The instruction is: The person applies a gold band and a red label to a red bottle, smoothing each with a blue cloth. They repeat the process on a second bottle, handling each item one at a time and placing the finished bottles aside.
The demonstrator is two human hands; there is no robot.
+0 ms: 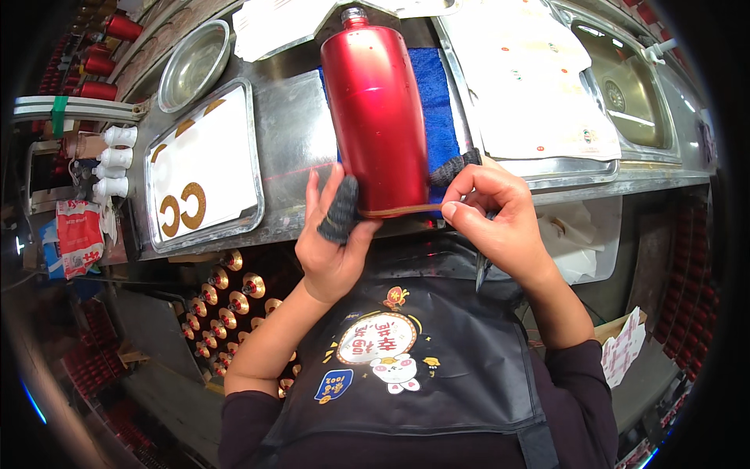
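A glossy red bottle [373, 117] lies on a blue cloth [439, 98], its neck pointing away from me. My left hand [332, 234] grips the bottle's near left edge, thumb against the base; a dark grey finger cover sits on one finger. Along the base edge runs a thin golden-brown strip [406, 210]. My right hand [500, 215] pinches the strip's right end between thumb and forefinger. A dark finger cover also shows on this hand, beside the bottle. Below its palm hangs a slim, pointed metal tool [481, 270], its upper part hidden by the hand.
Left of the bottle, a metal tray [256, 184] holds a white sheet with golden-brown curved pieces [191, 205]. A metal bowl [195, 66] stands behind it. White sheets [531, 86] cover a tray at right, before a sink [625, 86]. Several gold-topped items [226, 301] stand below the counter.
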